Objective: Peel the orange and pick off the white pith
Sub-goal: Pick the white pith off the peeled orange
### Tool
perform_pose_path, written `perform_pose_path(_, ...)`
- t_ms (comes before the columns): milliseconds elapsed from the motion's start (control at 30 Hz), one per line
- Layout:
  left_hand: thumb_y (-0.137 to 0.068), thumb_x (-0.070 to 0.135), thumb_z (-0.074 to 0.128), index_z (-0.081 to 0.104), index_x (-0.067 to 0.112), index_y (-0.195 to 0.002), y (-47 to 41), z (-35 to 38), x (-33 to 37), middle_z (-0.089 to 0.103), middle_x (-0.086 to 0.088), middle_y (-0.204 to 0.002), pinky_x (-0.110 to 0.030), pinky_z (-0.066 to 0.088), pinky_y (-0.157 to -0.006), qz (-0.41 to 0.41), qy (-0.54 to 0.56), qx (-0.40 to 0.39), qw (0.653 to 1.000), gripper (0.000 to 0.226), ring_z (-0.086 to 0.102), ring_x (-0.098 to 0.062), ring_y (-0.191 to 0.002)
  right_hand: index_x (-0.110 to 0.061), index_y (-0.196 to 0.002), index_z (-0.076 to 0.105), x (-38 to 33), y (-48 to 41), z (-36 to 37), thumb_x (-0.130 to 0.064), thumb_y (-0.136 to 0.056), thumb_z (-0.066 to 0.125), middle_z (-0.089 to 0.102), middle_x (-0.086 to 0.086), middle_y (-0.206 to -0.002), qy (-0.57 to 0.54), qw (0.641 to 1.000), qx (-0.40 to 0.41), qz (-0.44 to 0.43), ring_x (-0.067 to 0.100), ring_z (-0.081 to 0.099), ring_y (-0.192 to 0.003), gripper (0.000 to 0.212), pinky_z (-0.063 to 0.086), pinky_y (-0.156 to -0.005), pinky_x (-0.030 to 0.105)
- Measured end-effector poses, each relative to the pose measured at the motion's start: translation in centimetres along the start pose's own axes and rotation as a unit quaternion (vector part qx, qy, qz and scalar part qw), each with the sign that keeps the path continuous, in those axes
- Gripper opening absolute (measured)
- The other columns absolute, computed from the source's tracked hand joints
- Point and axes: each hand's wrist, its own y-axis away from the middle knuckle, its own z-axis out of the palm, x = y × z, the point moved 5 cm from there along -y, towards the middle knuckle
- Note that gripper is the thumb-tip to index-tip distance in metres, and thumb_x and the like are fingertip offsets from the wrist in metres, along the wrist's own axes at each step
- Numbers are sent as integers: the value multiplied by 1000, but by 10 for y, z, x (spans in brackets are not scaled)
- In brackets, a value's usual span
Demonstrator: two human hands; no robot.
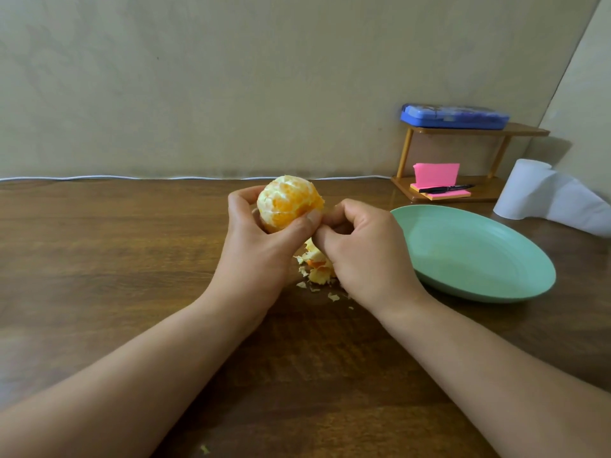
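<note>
**A:** Where is the orange (288, 206) relative to the working hand?

**B:** It is up off the table (132, 259), at about ten o'clock from the right hand (367, 249) and touching its fingertips. The right hand is the one that picks, and the left hand (261, 241) only carries.

**A:** Does the fruit have a long axis to line up with?

**B:** Not really, since it is close to round. What matters is which face is turned. The bare orange flesh faces the camera, and the paler pith (269, 198) sits mostly around nine to eleven o'clock on the fruit, on the far side from the right hand.

**A:** So it needs a turn?

**B:** I'd judge so. The left hand would roll it clockwise to bring those patches round.

**A:** What is each grip doing?

**B:** The left grip is wrapped round the lower half of the orange, with the thumb across the front at five o'clock and the fingers curled behind at nine. The right grip is pressed together, thumb against forefinger, at the orange's four o'clock edge. It looks to be nipping a scrap of pith, though the scrap is too small to make out.

**A:** Where does the waste go?

**B:** The peel scraps (318, 264) lie on the table at six o'clock under the hands. The green plate (479, 259) sits at three o'clock.
</note>
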Motion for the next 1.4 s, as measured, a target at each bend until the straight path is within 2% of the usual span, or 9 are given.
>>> perform_pose_path(333,-82,28,91,47,16,-139,-4,4,-8,72,-15,-132,-49,56,-108,-89,148,-30,984,74,75,-28,-118,-21,-79,73,0,-1,2,-20,-93,75,67,-7,-68,-74,997,-20,16,4,59,-65,14,50,-56,20)
perform_pose_path(567,-97,27,76,46,1,-150,-7,8,-8,66,-27,-140,-45,59,-104,-148,263,-55,952,66,70,-37,-125,-22,-77,71,5,-3,4,-19,-93,75,62,-12,-63,-103,994,-24,28,5,55,-61,16,46,-57,24)
perform_pose_path(667,-105,33,65,56,2,-143,-4,9,-6,67,-25,-139,-41,61,-101,-200,286,-58,935,51,66,-36,-131,-22,-83,75,5,-2,3,-20,-99,70,65,-10,-66,-104,994,-19,17,4,56,-61,17,46,-58,24)
perform_pose_path(833,-104,54,57,59,4,-143,-3,6,-9,70,-22,-137,-44,61,-100,-264,305,-67,913,64,75,-30,-118,-26,-99,75,1,-3,-8,-22,-107,52,72,-2,-78,0,1000,-16,-17,15,66,-70,25,55,-59,40)
perform_pose_path(933,-102,63,55,65,4,-139,-6,0,-14,72,-18,-136,-34,62,-81,-298,292,-42,908,71,76,-24,-101,-22,-81,71,2,-6,-16,-35,-108,56,65,-3,-70,111,991,-16,-74,16,62,-67,34,53,-59,42)
perform_pose_path(1033,-99,56,64,66,8,-137,-10,-7,-13,72,-18,-121,-28,53,-63,-289,287,15,913,61,65,-22,-76,-27,-93,71,3,-7,-17,-26,-100,68,67,-12,-90,160,983,-28,-88,8,65,-82,8,59,-69,36)
perform_pose_path(1167,-97,39,74,65,13,-138,-13,-10,-10,67,-12,-127,-31,60,-71,-273,298,45,913,49,67,-26,-102,-28,-86,70,-4,-1,-10,-30,-98,71,65,-12,-87,152,982,-41,-102,9,64,-81,12,58,-69,39)
perform_pose_path(1233,-98,34,73,64,9,-138,-13,-9,-12,66,-15,-134,-37,65,-81,-280,311,34,907,48,67,-30,-118,-28,-95,70,-5,0,-6,-23,-96,71,67,-13,-93,128,987,-48,-89,8,65,-86,5,59,-73,36)
perform_pose_path(1400,-99,44,62,61,-1,-136,-7,-3,-13,70,-24,-124,-36,60,-79,-322,307,-55,894,59,69,-29,-94,-27,-89,70,-3,-4,-11,-26,-96,71,68,-12,-88,123,989,-38,-77,8,64,-84,7,58,-72,35)
